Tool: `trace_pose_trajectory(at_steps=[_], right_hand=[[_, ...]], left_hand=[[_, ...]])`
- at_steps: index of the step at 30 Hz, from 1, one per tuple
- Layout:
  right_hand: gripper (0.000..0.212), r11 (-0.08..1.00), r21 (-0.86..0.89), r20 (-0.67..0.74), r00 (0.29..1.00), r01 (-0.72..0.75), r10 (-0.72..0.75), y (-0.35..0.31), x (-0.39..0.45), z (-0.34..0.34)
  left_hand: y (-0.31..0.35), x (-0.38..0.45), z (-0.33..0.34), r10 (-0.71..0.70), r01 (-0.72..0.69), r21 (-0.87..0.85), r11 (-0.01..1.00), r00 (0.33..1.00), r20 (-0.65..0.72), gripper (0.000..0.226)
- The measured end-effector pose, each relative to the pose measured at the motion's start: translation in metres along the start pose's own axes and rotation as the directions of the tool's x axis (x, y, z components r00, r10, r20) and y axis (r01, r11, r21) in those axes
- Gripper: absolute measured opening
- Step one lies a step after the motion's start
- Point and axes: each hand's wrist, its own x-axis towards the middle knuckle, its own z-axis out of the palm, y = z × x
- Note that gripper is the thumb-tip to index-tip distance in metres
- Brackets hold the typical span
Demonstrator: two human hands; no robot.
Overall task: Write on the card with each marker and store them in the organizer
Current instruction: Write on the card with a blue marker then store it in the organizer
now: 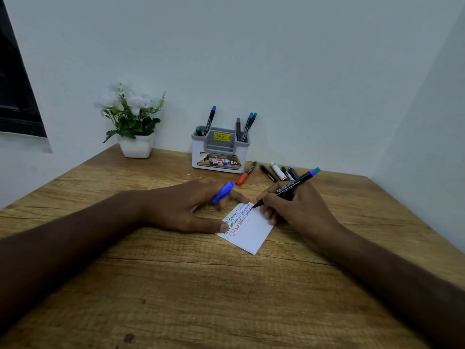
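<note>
Plant (130, 114) with white flowers sits in a white pot at the far left of the wooden table (176, 285), against the wall.

Moving right, I note the left hand (186, 207) resting on the table, palm down. Its thumb presses the near left corner of the card (247, 233), and its fingers are curled round a blue cap (223, 192), pinched between them.

Beyond that hand, at the far edge by the wall, stands the grey and white organizer (219, 152) with a yellow price sticker. I count five markers upright in it: two in the left compartment (207, 123) and three in the right compartment (245, 127).

The card lies flat and tilted on the table between the two hands. I see lines of handwriting on its far half, in blue, black and red ink; the near half is blank.

A red-capped marker (246, 173) lies on the table just near and right of the organizer. Further right, a loose group of markers (279, 172) lies on the table; I cannot count them with certainty, as the right hand partly covers them.

The right hand (294, 205) is clamped on an uncapped black marker (289, 188) in a writing grip. The tip touches the far right corner of the card, and the blue-and-green tail end points far and right.
</note>
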Motion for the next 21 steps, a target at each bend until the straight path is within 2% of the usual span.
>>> trace_pose_trajectory(at_steps=[7, 11, 21], right_hand=[[0.013, 1.000, -0.010, -0.023, 1.000, -0.004, 0.004, 0.0025, 0.0016, 0.0003], [0.013, 1.000, -0.009, -0.035, 0.999, -0.004, 0.004, 0.0034, 0.0007, 0.0001], [0.011, 1.000, 0.013, -0.054, 0.998, -0.026, 0.026, 0.0017, 0.0004, 0.0010]], left_hand=[[-0.0017, 0.0003, 0.0006, -0.008, 0.008, -0.003, 1.000, 1.000, 0.000, 0.047], [0.0002, -0.0002, 0.0003, 0.011, -0.011, -0.029, 1.000, 1.000, 0.003, 0.054], [0.0002, -0.0011, -0.0003, -0.016, 0.017, -0.024, 1.000, 1.000, 0.015, 0.053]])
